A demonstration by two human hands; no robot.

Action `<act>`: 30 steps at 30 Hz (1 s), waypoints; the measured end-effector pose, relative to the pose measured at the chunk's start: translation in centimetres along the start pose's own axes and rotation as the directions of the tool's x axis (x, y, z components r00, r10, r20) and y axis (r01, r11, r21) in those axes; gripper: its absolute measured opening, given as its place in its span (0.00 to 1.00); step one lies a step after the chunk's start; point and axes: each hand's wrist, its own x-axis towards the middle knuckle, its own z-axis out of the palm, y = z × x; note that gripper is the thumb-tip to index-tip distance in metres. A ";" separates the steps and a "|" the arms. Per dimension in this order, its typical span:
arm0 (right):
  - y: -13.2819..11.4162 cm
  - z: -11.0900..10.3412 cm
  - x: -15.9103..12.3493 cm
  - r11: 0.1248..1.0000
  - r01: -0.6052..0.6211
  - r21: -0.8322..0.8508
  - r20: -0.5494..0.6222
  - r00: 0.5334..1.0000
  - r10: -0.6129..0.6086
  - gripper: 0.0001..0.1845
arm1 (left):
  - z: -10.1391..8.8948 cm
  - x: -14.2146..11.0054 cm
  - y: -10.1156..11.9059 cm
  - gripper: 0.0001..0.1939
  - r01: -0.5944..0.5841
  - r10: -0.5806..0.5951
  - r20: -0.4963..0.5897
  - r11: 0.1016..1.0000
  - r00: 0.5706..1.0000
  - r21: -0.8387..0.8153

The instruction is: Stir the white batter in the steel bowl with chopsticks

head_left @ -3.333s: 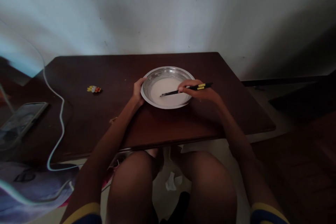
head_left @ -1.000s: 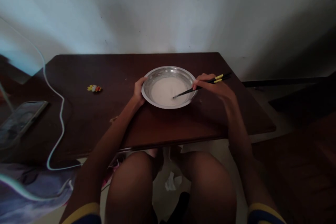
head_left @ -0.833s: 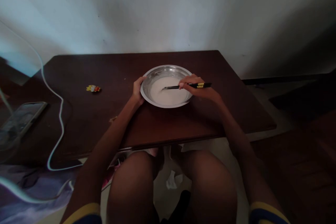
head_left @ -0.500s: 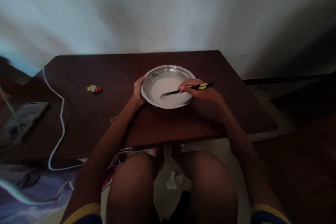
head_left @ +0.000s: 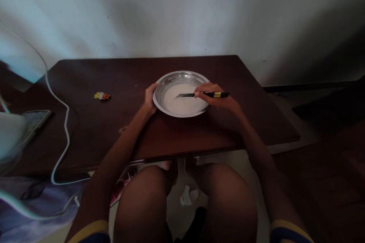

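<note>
A round metal bowl stands on the dark wooden table, holding a pale, whitish batter-like liquid. My left hand grips the bowl's left rim, thumb on top and the other fingers hidden behind the wall. In my right hand is a pair of black chopsticks with gold bands, held over the right rim. Their tips reach into the liquid near the middle of the bowl.
A small yellow, white and red figurine lies left on the table. A phone, a white cable and a blurred white object are at the far left. Behind the table rises a wall; crumpled white paper lies on the floor.
The chopstick tips have moved slightly away from me through the liquid, and my right hand has turned a little. A white object has come into view at far left. My left hand stays put.
</note>
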 end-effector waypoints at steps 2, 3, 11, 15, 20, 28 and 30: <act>0.4 -0.5 -0.2 0.998 -0.032 -0.052 -0.080 0.996 0.028 0.20 | 0.2 -0.2 0.1 0.13 0.004 -0.004 -0.011 1.000 1.000 -0.004; 0.6 -1.1 -0.4 0.997 -0.050 -0.054 -0.100 0.994 0.045 0.20 | 0.3 -0.3 0.2 0.12 0.002 -0.002 -0.012 1.000 1.000 -0.007; 0.0 -0.1 0.1 0.997 0.007 0.079 0.026 1.000 -0.009 0.20 | 0.4 -0.4 0.3 0.08 0.005 -0.006 -0.032 1.000 0.999 -0.020; 1.0 -0.8 -0.1 1.000 -0.014 -0.008 -0.122 0.992 0.013 0.20 | 0.2 -0.3 0.2 0.07 0.000 0.000 -0.035 1.000 0.999 -0.011; 0.4 -1.7 -0.5 0.989 -0.050 0.138 0.047 0.998 0.044 0.20 | 0.1 -0.1 0.1 0.07 0.001 -0.001 -0.029 1.000 1.000 0.000; 0.9 -2.2 -0.5 0.997 -0.072 0.008 -0.101 0.992 0.072 0.21 | 0.1 0.0 0.2 0.10 0.001 -0.001 -0.003 1.000 1.000 -0.017; 0.7 -2.5 -0.7 0.994 -0.084 0.063 -0.008 0.996 0.085 0.20 | 0.2 -0.1 0.2 0.10 -0.007 0.007 0.000 0.999 1.000 -0.036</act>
